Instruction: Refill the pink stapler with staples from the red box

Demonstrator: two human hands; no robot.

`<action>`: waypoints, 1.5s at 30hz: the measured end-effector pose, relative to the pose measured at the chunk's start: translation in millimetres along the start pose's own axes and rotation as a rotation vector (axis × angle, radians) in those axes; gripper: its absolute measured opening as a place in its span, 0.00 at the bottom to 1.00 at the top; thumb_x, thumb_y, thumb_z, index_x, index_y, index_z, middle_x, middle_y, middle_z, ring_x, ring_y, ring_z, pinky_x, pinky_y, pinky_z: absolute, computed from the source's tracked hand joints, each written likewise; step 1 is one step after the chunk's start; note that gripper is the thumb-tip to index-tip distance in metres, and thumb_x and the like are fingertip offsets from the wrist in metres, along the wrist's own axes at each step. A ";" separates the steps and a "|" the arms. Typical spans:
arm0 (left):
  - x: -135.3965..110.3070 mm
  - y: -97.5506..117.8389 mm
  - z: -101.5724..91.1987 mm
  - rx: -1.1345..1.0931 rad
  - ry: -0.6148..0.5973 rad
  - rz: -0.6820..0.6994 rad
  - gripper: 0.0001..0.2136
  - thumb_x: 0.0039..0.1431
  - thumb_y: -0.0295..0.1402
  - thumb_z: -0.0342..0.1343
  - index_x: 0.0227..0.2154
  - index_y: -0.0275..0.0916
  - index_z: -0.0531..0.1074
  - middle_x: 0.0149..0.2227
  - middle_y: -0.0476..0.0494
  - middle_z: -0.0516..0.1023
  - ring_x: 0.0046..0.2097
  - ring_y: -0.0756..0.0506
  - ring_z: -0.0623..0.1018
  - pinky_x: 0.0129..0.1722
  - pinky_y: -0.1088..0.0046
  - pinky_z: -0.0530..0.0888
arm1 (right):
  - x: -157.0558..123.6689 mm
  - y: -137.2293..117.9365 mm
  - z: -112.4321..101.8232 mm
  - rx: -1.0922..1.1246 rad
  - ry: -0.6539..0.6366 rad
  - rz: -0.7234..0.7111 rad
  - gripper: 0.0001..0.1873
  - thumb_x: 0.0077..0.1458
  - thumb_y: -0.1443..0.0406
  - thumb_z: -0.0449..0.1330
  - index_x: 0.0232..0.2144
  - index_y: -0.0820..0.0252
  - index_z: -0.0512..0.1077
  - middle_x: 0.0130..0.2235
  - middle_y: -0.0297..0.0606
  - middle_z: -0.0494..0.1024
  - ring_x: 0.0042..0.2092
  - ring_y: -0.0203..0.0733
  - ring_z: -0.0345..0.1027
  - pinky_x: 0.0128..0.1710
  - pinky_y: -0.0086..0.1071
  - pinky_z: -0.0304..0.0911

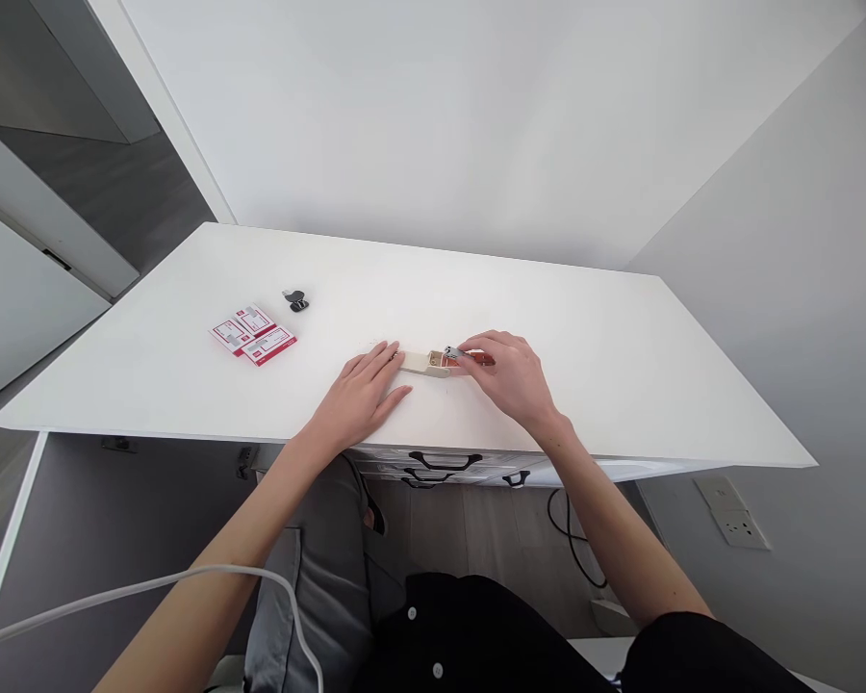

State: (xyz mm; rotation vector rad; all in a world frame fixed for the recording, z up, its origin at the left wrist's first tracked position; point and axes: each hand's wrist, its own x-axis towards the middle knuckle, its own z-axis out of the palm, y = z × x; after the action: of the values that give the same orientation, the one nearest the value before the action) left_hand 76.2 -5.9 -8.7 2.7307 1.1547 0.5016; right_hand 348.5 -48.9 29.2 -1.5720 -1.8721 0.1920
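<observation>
A long, narrow cream case point(416, 364) lies on the white tabletop between my hands. An open, hollow section shows near its right end, and a red part continues to the right under my fingers. My left hand point(361, 393) lies flat with its fingers stretched, the fingertips touching the case's left end. My right hand point(509, 375) is closed in a pinch on a small silver metal piece point(453, 353), just over the hollow section. My right fingers partly cover the red part, so its full shape is hidden.
Red-and-white cards point(260, 337) lie at the left of the white table point(584, 327), with a small black clip-like item point(296, 300) behind them. A white wall point(440, 115) rises at the back. Drawers with black handles point(444, 462) sit below the front edge. A white cable point(188, 573) crosses lower left.
</observation>
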 end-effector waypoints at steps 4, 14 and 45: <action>0.0 0.7 -0.4 0.028 -0.006 -0.001 0.31 0.80 0.49 0.38 0.74 0.36 0.61 0.77 0.35 0.60 0.78 0.37 0.58 0.76 0.51 0.61 | -0.3 -2.1 1.2 -0.051 -0.009 -0.015 0.08 0.71 0.61 0.62 0.43 0.53 0.82 0.48 0.39 0.87 0.47 0.50 0.80 0.56 0.49 0.67; -0.3 0.6 -1.1 0.051 -0.029 -0.008 0.31 0.80 0.48 0.37 0.74 0.34 0.61 0.77 0.35 0.59 0.79 0.38 0.57 0.76 0.53 0.60 | -19.7 19.4 -20.7 0.197 -0.020 0.105 0.23 0.65 0.52 0.69 0.58 0.51 0.77 0.58 0.44 0.83 0.55 0.55 0.80 0.58 0.52 0.73; -2.7 2.4 0.2 0.054 -0.022 -0.013 0.29 0.80 0.47 0.38 0.73 0.36 0.62 0.77 0.37 0.59 0.78 0.39 0.58 0.76 0.54 0.61 | 2.6 -12.5 -3.7 0.613 -0.017 0.267 0.17 0.61 0.52 0.70 0.48 0.52 0.78 0.50 0.38 0.86 0.39 0.43 0.78 0.43 0.43 0.75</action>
State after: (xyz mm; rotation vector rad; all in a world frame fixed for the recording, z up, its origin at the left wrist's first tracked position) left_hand 76.1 -9.5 -8.9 2.7650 1.1962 0.4437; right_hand 340.3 -50.9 39.5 -1.3673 -1.4131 0.8159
